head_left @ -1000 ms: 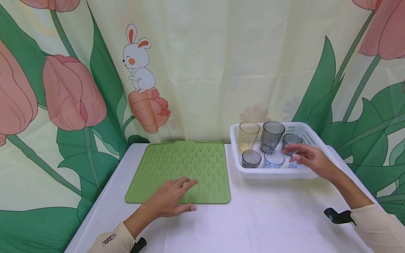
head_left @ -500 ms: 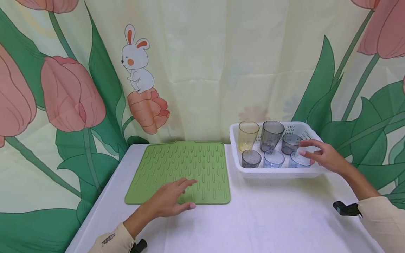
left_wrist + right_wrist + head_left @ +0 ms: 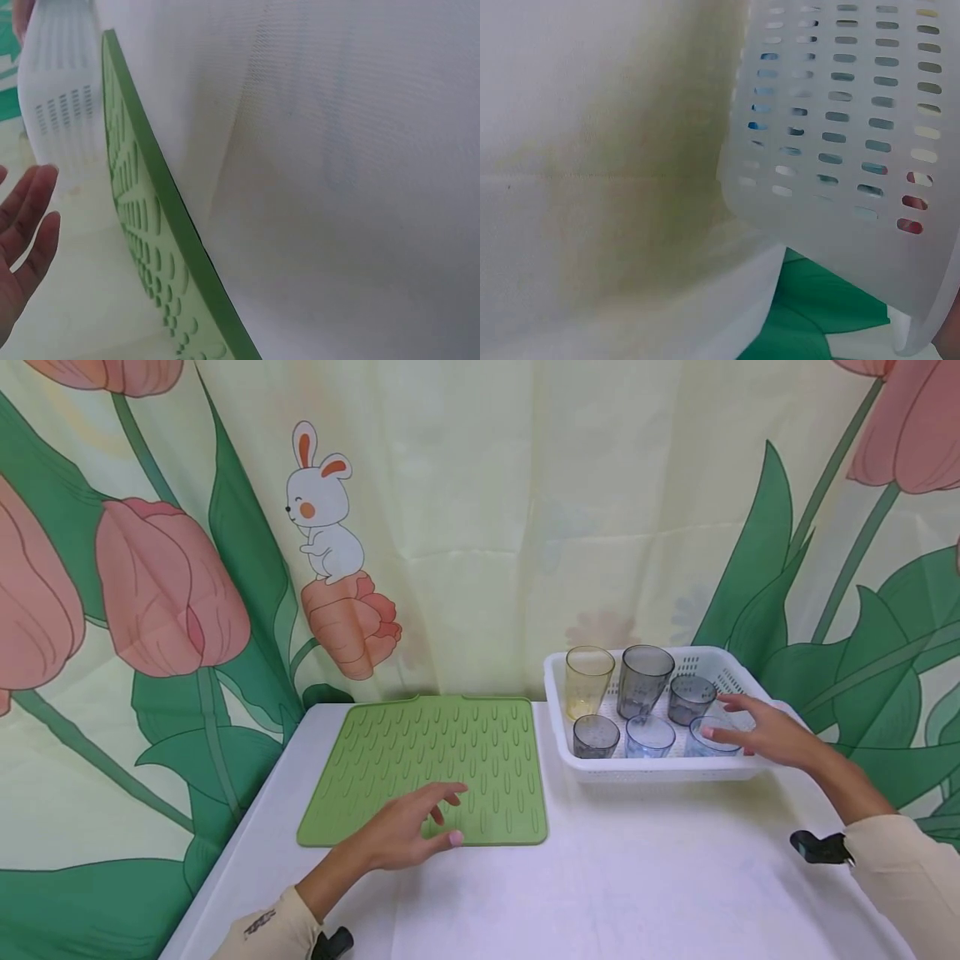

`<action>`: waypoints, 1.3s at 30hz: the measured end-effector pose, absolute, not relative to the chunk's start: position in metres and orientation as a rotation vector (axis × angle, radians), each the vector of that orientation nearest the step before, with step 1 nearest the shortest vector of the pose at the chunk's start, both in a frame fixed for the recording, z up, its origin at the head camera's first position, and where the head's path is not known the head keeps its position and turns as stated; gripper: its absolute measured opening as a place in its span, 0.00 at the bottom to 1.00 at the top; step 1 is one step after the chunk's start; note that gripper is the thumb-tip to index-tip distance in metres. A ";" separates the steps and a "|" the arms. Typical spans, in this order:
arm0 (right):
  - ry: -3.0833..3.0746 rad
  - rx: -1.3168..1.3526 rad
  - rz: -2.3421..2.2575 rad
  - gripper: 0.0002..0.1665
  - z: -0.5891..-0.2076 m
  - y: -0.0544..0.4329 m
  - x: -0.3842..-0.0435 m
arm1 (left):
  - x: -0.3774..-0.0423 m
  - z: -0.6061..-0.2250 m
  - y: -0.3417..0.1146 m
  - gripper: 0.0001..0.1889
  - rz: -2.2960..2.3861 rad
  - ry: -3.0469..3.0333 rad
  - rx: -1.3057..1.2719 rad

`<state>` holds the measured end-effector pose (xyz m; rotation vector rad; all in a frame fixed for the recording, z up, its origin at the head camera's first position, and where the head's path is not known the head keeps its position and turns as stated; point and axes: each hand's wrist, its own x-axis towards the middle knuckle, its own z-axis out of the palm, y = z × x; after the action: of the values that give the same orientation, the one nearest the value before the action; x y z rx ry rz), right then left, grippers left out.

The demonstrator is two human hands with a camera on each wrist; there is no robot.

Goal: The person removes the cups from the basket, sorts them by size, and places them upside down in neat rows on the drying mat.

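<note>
A white slotted basket (image 3: pixel 660 767) holds several tinted glasses. My right hand (image 3: pixel 776 735) is at the basket's right side, thumb and fingers spread around the short blue glass (image 3: pixel 701 746) in its front right corner. The thumb overlaps this glass's rim in the head view; whether it touches cannot be told. Right behind it stands a short grey glass (image 3: pixel 690 703). My left hand (image 3: pixel 401 831) hovers at the front edge of a green drying mat (image 3: pixel 442 760), thumb and fingers apart, holding nothing. The left wrist view shows these fingers (image 3: pixel 26 217) bent loosely.
In the basket also stand a tall yellow glass (image 3: pixel 588 681), a tall grey glass (image 3: pixel 643 685), a short grey glass (image 3: pixel 596 739) and another blue glass (image 3: pixel 649 739). A white cloth (image 3: pixel 600 868) covers the table. A printed curtain (image 3: pixel 465 527) hangs behind.
My right hand has moved right from above the front right blue glass, then slightly down and around it. The left hand has hardly moved, its fingers bending a little more. The glasses have stayed put.
</note>
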<state>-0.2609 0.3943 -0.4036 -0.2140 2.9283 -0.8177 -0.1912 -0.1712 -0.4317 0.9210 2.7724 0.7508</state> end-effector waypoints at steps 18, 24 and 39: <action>2.899 -0.293 -0.754 0.59 -0.412 0.393 -0.268 | -0.207 -0.433 -0.153 0.28 1.000 2.608 1.003; 2.893 -0.332 -0.769 0.55 -0.411 0.392 -0.269 | -0.211 -0.431 -0.141 0.28 1.056 2.572 1.007; 2.910 -0.341 -0.801 0.49 -0.411 0.393 -0.270 | -0.215 -0.423 -0.102 0.34 0.900 2.689 0.979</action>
<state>-0.2696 0.3934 -0.4109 -0.3409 2.9103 -0.8008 -0.2145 -0.1022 -0.4227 0.9792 2.6888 0.9004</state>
